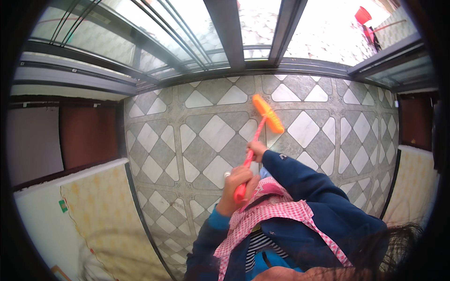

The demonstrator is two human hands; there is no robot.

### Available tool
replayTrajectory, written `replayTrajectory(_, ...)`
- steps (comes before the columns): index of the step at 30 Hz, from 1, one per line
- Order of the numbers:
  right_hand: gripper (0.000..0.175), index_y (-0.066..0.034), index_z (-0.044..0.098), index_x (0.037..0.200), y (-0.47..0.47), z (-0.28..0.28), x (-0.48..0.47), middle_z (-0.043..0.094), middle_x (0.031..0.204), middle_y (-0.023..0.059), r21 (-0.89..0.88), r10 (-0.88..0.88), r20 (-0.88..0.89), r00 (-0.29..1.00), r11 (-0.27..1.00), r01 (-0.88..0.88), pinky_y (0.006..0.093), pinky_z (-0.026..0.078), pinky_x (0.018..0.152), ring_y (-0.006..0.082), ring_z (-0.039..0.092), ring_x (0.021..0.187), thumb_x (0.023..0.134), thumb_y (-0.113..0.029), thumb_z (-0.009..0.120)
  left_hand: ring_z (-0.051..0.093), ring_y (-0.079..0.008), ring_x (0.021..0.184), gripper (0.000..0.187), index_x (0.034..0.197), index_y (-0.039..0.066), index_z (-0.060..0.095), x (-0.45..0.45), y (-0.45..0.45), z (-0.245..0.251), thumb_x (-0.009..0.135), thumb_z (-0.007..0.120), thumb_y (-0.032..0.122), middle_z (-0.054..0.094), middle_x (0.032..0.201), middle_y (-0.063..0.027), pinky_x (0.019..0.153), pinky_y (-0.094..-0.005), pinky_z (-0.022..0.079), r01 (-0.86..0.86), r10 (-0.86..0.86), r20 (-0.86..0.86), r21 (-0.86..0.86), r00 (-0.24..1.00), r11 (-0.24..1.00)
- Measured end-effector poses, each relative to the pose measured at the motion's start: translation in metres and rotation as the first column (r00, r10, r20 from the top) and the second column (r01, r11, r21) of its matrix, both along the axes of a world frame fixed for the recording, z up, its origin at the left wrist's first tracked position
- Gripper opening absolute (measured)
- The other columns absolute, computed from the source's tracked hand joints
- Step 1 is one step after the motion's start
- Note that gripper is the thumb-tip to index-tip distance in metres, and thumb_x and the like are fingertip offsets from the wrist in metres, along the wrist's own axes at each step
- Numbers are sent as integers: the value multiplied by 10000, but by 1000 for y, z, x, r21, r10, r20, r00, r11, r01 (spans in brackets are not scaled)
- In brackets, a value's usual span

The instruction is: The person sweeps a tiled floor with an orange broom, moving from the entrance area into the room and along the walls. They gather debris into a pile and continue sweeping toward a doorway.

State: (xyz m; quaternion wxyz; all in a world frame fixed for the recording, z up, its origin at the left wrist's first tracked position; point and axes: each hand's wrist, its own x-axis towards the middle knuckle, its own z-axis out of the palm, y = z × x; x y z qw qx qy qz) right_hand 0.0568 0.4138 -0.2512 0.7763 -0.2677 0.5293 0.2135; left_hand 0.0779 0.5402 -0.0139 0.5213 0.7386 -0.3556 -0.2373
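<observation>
Both my hands grip a broom with a pink-red handle (pixel 259 130) and an orange head (pixel 269 114). My left hand (pixel 237 184) wraps the handle near its top end and wears a ring. Lower down the handle, my right hand (pixel 258 151) is closed around it. The broom head rests on or just above the patterned grey and white tile floor (pixel 218 133), slanting away in front of me. Its bristles are hard to make out from above.
Dark metal-framed glass doors (pixel 242 35) span the far side, with a raised sill (pixel 309 65). A red bucket (pixel 362 15) and a red long-handled tool (pixel 383 28) are outside at upper right. A yellow patterned wall (pixel 102 200) with a dangling wire rises at left.
</observation>
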Motion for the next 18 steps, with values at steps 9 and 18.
replayTrajectory(9, 98, -76, 442, 763, 44, 108, 43, 475, 565, 18, 372, 10, 203, 979, 924, -87, 261, 363, 365, 126, 471, 438, 830, -82, 513, 502, -289, 602, 260, 598, 43, 458, 0, -17, 78, 689, 699, 9, 484, 620, -90, 623, -361, 433, -18, 11, 258, 22, 966, 1000)
replayTrajectory(18, 131, -98, 413, 756, -6, 117, 30, 453, 572, 5, 231, -57, 49, 997, 972, 44, 242, 387, 406, 119, 422, 446, 861, -76, 488, 533, -274, 652, 209, 655, 40, 507, 35, 10, 70, 722, 704, 58, 506, 664, -84, 639, -364, 451, 117, -68, 175, -291, 982, 950)
